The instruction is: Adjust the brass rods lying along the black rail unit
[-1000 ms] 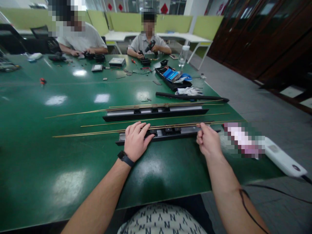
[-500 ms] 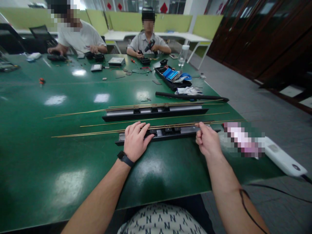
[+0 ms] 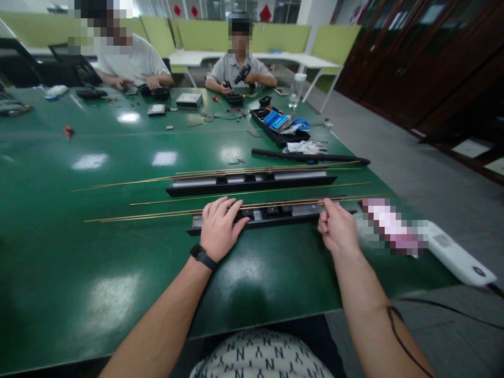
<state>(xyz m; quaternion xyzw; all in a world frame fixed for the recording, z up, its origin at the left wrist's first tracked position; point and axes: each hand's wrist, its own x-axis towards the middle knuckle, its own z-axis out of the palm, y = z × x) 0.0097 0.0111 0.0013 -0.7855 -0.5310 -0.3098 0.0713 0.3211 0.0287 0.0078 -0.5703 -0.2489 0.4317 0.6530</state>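
Across mid-frame, thin gold-coloured metal rods (image 3: 283,203) are running above a long black-and-silver metal rail (image 3: 258,216); the right hand (image 3: 337,223) is pinching them, the left hand (image 3: 220,226) is covering them, thumb spread. They're probably flexing easily, weighing little, wanting two spaced holds.

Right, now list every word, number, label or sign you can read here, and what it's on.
"N" and "Y", repeated: on the camera wearer's patterned shirt.
Red diamond sign at the back: too blurred to read.
White corded device: markings too small to read.
I can read nothing else.
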